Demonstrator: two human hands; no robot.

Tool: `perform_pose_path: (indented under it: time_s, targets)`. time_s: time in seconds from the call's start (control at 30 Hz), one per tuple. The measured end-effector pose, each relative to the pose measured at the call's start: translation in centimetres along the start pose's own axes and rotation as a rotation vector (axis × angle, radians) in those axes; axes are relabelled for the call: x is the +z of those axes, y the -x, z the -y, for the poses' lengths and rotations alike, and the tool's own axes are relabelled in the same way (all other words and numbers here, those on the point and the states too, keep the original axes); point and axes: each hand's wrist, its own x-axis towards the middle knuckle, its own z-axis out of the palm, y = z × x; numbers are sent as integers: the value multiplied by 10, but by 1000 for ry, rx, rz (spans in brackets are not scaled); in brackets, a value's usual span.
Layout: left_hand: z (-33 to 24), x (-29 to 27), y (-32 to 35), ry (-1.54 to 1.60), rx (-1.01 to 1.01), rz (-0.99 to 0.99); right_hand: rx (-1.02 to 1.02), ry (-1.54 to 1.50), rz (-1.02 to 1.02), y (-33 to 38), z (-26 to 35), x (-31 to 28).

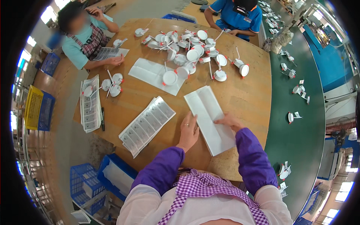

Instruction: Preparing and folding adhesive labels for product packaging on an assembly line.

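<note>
A stack of long white paper sheets with a crease along it lies slantwise on the table in front of me. My left hand rests along its left edge, fingers stretched out and touching the paper. My right hand grips the right edge, its fingertips over the top sheet; part of these fingers is hidden. To the left of my hands lies a fanned stack of printed label sheets with clear rectangles in a row. Farther off, a round white lamp with red clips lies on another white sheet.
A heap of similar lamps covers the table's far middle. Label sheets and a black pen lie at the left edge. Two people sit across the table. A green conveyor belt carrying lamps runs along the right. Blue crates stand lower left.
</note>
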Motion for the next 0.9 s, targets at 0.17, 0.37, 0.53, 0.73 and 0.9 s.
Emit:
perform_pose_path:
  time_s: [0.17, 0.37, 0.53, 0.73, 0.9]
  targets:
    - [-15, -53, 35, 1050, -1017, -20, 44, -264, -24, 69, 6, 43]
    - [-30, -71, 46, 1623, -916, 166, -182, -334, -55, 108, -2, 94]
    - [-45, -107, 76, 1300, -830, -121, -262, -340, -25, 112, 17, 124]
    - [-53, -173, 114, 1423, -709, -123, -465, -324, 299, 109, 71, 172]
    - [-72, -192, 151, 1239, -744, -432, -553, -158, 453, 128, 98, 229]
